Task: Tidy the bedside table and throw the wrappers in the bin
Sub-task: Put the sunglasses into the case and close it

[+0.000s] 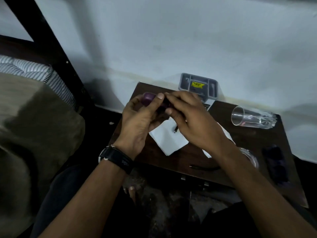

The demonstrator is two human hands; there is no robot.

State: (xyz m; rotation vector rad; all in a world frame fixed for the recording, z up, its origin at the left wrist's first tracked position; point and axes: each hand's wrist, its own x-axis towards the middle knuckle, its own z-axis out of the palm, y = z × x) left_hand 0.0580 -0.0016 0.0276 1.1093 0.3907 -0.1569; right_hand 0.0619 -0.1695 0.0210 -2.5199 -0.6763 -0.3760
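Just above the dark wooden table point(253, 145), the left hand point(137, 121) and right hand point(193, 117) both pinch a small purple rounded object point(148, 97), its long axis running left to right, over a white paper sheet point(169, 136).

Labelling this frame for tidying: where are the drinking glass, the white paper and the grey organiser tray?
drinking glass point(252, 118), head view, clear side wall
white paper point(169, 138), head view, bare middle
grey organiser tray point(213, 89), head view, right rim
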